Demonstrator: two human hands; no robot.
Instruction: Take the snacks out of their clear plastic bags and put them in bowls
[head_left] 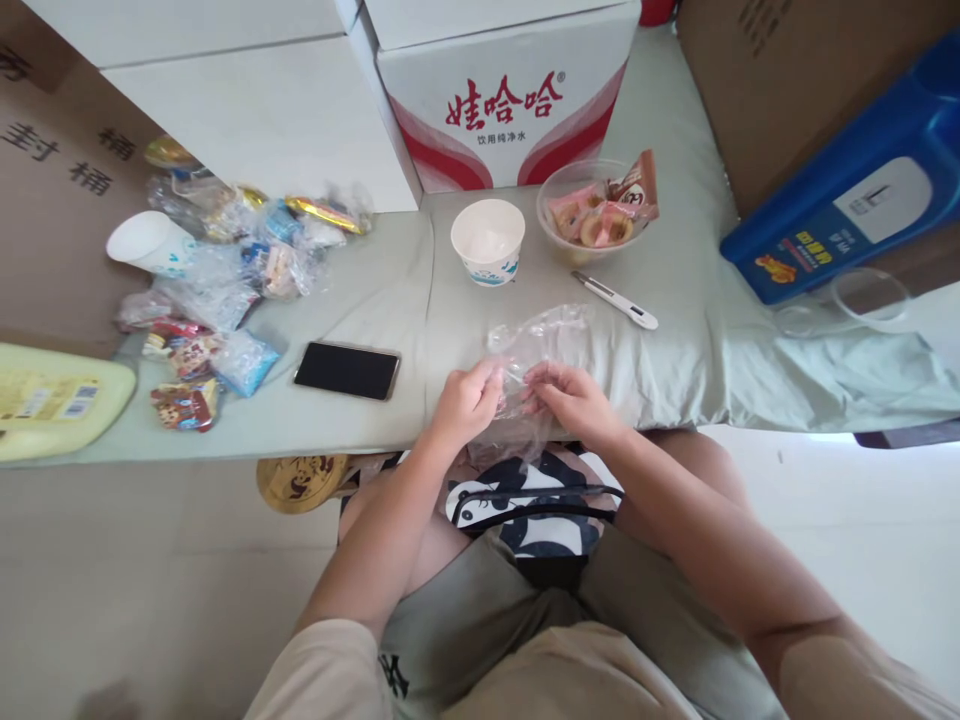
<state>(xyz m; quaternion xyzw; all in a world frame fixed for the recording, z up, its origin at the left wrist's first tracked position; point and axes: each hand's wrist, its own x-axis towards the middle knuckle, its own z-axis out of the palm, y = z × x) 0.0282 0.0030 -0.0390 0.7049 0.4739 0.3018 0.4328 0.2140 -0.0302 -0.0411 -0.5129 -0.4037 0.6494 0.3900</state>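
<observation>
Here, left hand (468, 402) and right hand (574, 400) pinching clear plastic bag (553, 335), long axis running forward, far end angled right

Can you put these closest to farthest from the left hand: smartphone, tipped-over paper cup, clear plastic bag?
1. Clear plastic bag, pinched in the left hand.
2. Smartphone, to the hand's left.
3. Tipped-over paper cup, farther left and back.

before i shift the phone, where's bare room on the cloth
Bare cloth lies between the phone and upright cup, and between the bowl and blue bottle. It's crowded with packets left of the phone, and at the clear bag.
</observation>
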